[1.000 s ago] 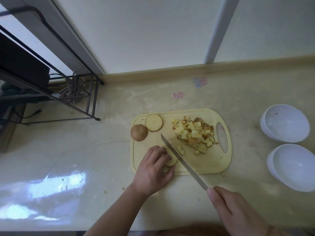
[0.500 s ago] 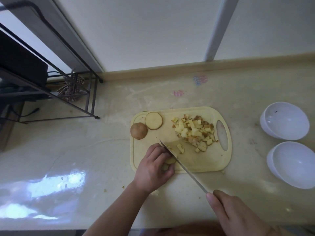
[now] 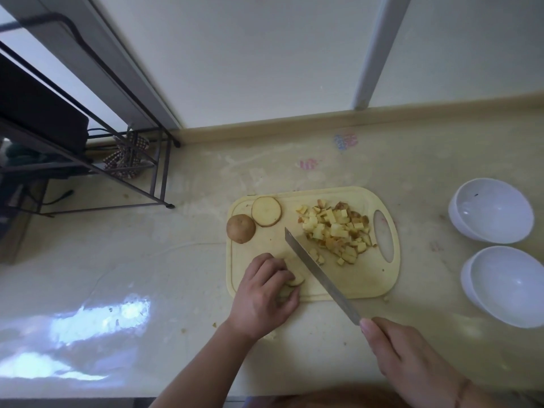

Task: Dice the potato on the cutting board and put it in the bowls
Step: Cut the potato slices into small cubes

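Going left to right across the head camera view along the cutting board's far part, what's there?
Potato end piece → round potato slice → knife tip → pile of diced potato → board's handle slot → far white bowl.

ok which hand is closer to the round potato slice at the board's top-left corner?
Left. The left hand rests on the board's near-left part, below the round slice, holding a potato piece. The right hand is off the board, near-right, gripping the knife.
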`<state>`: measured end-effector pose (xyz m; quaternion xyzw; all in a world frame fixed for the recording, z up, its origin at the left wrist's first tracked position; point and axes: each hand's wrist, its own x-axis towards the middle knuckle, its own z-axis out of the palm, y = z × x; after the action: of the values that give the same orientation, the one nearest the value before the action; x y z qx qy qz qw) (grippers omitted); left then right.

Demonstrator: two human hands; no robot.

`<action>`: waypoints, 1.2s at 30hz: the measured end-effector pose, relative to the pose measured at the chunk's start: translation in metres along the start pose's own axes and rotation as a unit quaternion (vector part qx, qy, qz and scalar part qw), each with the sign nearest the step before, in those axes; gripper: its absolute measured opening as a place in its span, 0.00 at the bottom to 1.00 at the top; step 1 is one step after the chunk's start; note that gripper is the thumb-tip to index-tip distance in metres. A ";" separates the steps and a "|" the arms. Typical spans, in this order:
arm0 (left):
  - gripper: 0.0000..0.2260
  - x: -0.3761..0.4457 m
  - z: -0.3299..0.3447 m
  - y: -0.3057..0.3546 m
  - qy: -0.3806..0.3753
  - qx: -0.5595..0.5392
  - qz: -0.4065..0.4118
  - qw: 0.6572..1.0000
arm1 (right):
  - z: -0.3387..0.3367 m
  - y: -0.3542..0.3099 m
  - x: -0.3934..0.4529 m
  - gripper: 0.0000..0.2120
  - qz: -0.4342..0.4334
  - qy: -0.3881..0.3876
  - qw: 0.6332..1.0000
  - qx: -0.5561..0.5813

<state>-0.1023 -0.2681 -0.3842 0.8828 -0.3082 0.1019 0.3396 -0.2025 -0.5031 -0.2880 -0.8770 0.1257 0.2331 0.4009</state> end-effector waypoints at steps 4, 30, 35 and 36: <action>0.08 -0.004 -0.001 0.000 -0.001 0.001 -0.012 1.000 | 0.000 -0.012 -0.010 0.22 -0.015 0.032 0.997 -0.063; 0.08 0.002 -0.004 0.002 -0.016 -0.029 -0.029 0.999 | 0.003 -0.001 0.004 0.22 0.021 -0.046 0.998 0.026; 0.08 -0.007 -0.008 0.004 0.013 -0.022 -0.033 0.999 | 0.005 -0.010 -0.003 0.38 -0.013 -0.043 0.999 0.010; 0.07 -0.008 -0.007 0.004 0.016 -0.022 -0.034 0.999 | 0.007 -0.010 -0.004 0.41 -0.016 -0.047 0.999 0.008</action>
<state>-0.1109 -0.2621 -0.3792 0.8832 -0.2752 0.0974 0.3671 -0.2036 -0.4909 -0.2835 -0.8637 0.0944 0.2667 0.4171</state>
